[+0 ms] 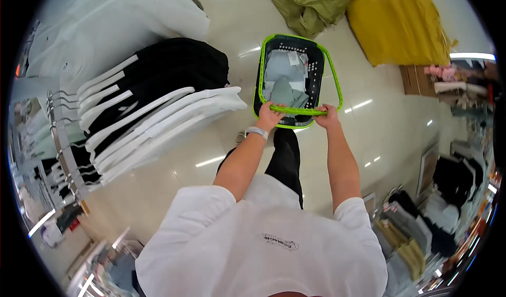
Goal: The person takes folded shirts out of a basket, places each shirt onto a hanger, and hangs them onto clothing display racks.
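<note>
In front of my legs is a dark shopping basket [314,70] with a bright green rim and handles. My left hand [270,116] is closed around the green handle [295,110] near its left end. Toward the other end of that handle, my right hand [328,116] is wrapped around it too. Inside the basket lie folded grey-green clothes [284,73] with a white tag on top. A second green handle loop leans out on the right side. The fingertips under the handle are partly hidden.
At left, black shirts [184,60] and white shirts [184,112] hang on a metal rack [66,154]. Ahead are an olive cloth bundle [311,4] and a mustard-yellow bundle [400,23] near a cardboard box [416,81]. Clothes [406,239] hang at lower right, above the shiny tiled floor [379,133].
</note>
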A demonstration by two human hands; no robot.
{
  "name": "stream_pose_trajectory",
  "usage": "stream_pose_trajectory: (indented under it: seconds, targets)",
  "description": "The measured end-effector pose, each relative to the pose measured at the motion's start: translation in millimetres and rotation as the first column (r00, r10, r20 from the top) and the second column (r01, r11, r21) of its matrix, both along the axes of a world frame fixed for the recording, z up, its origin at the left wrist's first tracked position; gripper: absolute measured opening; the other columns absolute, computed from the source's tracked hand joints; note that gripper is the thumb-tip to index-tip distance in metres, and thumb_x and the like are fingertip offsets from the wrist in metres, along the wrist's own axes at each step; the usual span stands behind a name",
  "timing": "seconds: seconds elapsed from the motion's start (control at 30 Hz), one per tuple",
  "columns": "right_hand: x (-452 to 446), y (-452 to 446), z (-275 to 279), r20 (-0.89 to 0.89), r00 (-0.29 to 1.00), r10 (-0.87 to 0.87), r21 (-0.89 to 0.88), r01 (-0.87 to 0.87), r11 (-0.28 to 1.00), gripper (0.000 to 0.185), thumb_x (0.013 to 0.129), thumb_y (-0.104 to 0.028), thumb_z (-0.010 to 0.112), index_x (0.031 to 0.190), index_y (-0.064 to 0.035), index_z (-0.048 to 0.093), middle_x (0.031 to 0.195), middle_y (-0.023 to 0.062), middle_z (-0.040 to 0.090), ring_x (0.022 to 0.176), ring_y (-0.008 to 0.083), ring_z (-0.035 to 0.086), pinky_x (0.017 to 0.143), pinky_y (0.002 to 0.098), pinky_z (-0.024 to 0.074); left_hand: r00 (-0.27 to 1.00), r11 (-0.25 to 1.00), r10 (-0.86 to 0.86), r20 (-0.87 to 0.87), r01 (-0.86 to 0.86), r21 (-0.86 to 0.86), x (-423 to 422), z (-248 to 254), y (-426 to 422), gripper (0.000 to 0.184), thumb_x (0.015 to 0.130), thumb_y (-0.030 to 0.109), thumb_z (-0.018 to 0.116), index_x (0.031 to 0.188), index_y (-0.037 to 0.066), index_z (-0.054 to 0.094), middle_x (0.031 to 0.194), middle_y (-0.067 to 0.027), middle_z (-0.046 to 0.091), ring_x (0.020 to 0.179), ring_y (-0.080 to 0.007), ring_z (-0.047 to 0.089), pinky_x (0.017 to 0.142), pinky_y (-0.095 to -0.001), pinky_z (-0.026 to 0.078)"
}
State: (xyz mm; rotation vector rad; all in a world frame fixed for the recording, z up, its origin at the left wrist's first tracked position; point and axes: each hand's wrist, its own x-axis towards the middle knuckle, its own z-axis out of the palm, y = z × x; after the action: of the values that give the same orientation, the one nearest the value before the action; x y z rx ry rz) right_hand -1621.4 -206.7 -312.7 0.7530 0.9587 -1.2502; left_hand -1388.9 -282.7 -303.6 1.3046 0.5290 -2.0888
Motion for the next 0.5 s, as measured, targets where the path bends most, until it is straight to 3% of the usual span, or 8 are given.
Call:
stream_pose_trajectory:
  seconds: [0.07,0.2,0.27,0.3,0.4,0.5]
  targets:
    - [-12.0,-39.2,-9.7,0.049,0.998,0.037,0.052,-0.039,0.998,0.021,0.089,-0.015,0.036,0.068,-0.0105,0.035,0.051,0.0014,0.035,0.062,0.0198,0.042,0.077,0.0398,0.0395,0.996,0.996,0.084,-0.016,-0.084,-0.002,-4.7,-19.6,-14.2,0.019,0.09,0.02,0.041,0.096,0.002,0.039,0.1,-0.0154,0.048,0.104,-0.0333,0.05,0.094,-0.0491,0.038]
    - [-42.2,-132.2,3.5,0.03,0.987,0.155,-0.034,-0.154,0.987,0.022,0.089,-0.016,0.036,0.068,-0.0106,0.035,0.052,0.0016,0.036,0.064,0.0203,0.043,0.076,0.0391,0.0392,0.978,0.974,0.201,-0.05,-0.205,-0.097,-29.0,-22.1,-70.3,0.021,0.093,0.021,0.038,0.098,0.001,0.038,0.098,-0.0156,0.048,0.103,-0.0338,0.05,0.095,-0.0497,0.038]
    - [-54.0,-176.2,2.0,0.036,0.981,0.19,-0.129,-0.184,0.975,0.025,0.089,-0.016,0.037,0.065,-0.0089,0.036,0.053,0.0037,0.039,0.064,0.0209,0.044,0.072,0.0369,0.0405,0.99,0.975,0.141,-0.025,-0.143,-0.17,-35.9,-14.0,-106.7,0.022,0.095,0.022,0.037,0.101,0.0,0.037,0.096,-0.0144,0.049,0.103,-0.0343,0.051,0.097,-0.0509,0.037]
    - [-38.6,-185.8,-14.5,0.035,0.98,0.194,-0.095,-0.19,0.977,0.025,0.089,-0.016,0.037,0.065,-0.0089,0.036,0.053,0.0037,0.039,0.064,0.0209,0.044,0.072,0.0369,0.0405,0.989,0.979,0.148,-0.028,-0.15,-0.136,-18.5,-35.1,-117.0,0.022,0.095,0.022,0.037,0.101,0.0,0.037,0.096,-0.0144,0.049,0.103,-0.0343,0.051,0.097,-0.0509,0.037]
    - [-45.6,-246.1,-13.2,0.159,0.947,0.28,-0.176,-0.252,0.952,0.025,0.089,-0.016,0.037,0.065,-0.0087,0.036,0.053,0.0036,0.039,0.064,0.0204,0.044,0.075,0.0363,0.0404,0.982,0.967,0.187,-0.019,-0.187,-0.172,-20.7,-25.7,-168.2,0.02,0.095,0.019,0.037,0.101,-0.001,0.036,0.094,-0.0149,0.05,0.1,-0.0341,0.053,0.095,-0.0506,0.039]
    - [-43.2,-297.7,-14.9,0.172,0.943,0.284,-0.175,-0.255,0.951,0.025,0.089,-0.015,0.038,0.064,-0.009,0.036,0.053,0.0034,0.039,0.065,0.0198,0.044,0.075,0.0356,0.0398,0.983,0.938,0.176,0.055,-0.15,-0.314,-23.2,-7.2,-215.2,0.024,0.095,0.02,0.037,0.103,-0.002,0.036,0.094,-0.0156,0.051,0.096,-0.0336,0.055,0.093,-0.0509,0.041]
